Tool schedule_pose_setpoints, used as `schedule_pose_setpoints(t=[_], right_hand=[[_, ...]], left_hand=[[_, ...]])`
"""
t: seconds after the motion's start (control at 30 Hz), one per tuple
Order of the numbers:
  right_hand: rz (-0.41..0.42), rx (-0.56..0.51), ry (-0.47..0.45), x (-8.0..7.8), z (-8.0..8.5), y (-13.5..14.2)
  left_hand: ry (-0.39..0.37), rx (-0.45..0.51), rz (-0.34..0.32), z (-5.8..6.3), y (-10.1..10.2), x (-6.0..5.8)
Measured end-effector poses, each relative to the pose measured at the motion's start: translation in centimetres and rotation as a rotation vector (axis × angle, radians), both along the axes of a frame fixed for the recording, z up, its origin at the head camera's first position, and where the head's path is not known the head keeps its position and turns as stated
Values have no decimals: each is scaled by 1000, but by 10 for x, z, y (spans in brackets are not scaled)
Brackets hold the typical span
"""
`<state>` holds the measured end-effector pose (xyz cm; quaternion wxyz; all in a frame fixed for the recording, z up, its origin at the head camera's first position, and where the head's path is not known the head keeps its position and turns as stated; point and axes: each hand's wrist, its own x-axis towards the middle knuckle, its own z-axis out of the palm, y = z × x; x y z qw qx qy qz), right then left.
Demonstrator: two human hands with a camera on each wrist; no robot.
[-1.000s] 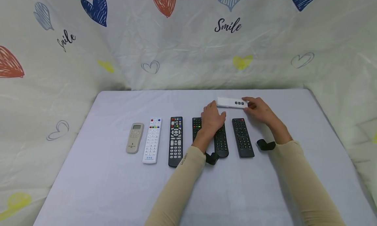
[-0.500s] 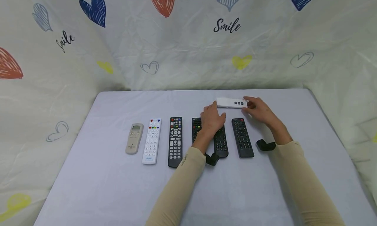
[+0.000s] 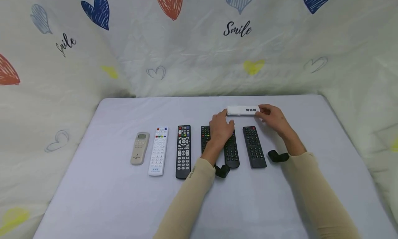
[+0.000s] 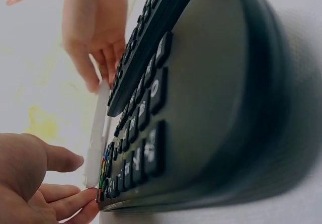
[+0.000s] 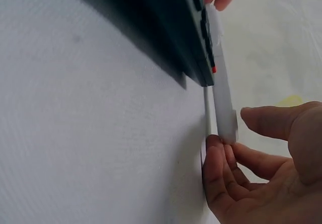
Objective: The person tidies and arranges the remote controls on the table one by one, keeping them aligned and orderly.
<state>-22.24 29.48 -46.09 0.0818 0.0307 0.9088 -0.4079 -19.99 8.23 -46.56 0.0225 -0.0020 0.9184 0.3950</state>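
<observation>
A slim white remote (image 3: 238,110) with three dark buttons lies crosswise near the table's back edge. At its left end, my left hand (image 3: 221,128) touches it with extended fingertips, thumb held away. My right hand (image 3: 273,119) is at the other end, its fingertips against the end face; in the right wrist view the thumb (image 5: 266,121) stands a little off the remote. Under my left hand and wrist, two black remotes are partly hidden, one on the left (image 3: 205,137) and one on the right (image 3: 231,152). Another black remote (image 3: 255,147) lies nearer my right hand.
Farther left on the white-covered table (image 3: 124,204) lie a beige remote with a small screen (image 3: 140,148), a white remote with coloured buttons (image 3: 158,152) and a long black remote (image 3: 183,152). A curtain printed with hearts (image 3: 192,52) hangs behind the table.
The white remote has turned slightly and now lies more level with the table's back edge. Both hands stay at its ends. The head view has shifted a little.
</observation>
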Motion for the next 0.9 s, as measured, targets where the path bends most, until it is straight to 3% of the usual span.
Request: schedule_pose_setpoints(t=[0.37,0.73,0.9], right_hand=[[-64,-142,16,5,0,-5],[-122,-545,80,6,4,-1],[-130,-645,97,9,12,2]], left_hand=[[25,86,15,-1,-5,2],[68,173,53,4,-3,4],[79,168,12,7,-2,4]])
